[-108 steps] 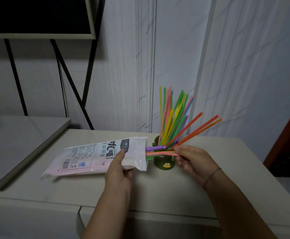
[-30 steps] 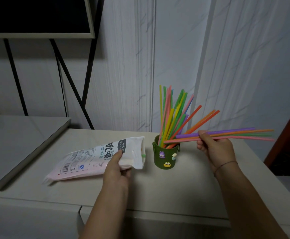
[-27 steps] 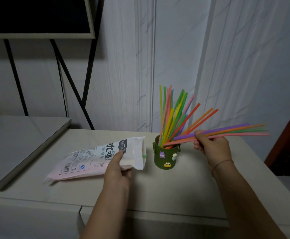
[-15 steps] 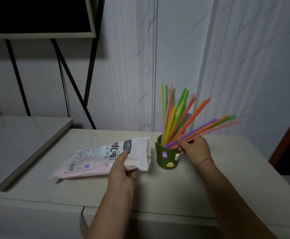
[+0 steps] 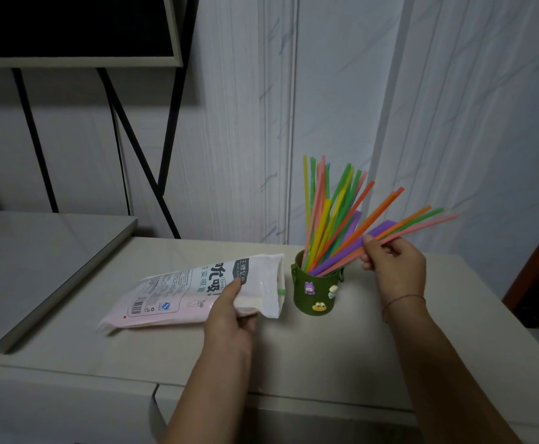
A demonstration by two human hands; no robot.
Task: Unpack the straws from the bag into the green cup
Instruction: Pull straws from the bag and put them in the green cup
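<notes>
In the head view, right of centre, the right hand [image 5: 393,267] pinched about four straws [image 5: 406,225], their lower ends already inside the one green cup [image 5: 316,293] on the surface [image 5: 326,347]. It looked like the seating step, and the next move would call for letting go and reaching back. Left of the cup, the left hand [image 5: 229,318] gripped the mouth of the single bag [image 5: 181,293], which lay flat. Well over a dozen more stood in the cup.

Between the left fingers [image 5: 231,288] and right fingers [image 5: 368,248] stands the green cup [image 5: 316,293], its straws [image 5: 321,216] fanning up and rightward, barring that gap. The bag [image 5: 178,293] stretches leftward from the left fingers. Open tabletop [image 5: 342,350] lies below and nearer than both.
</notes>
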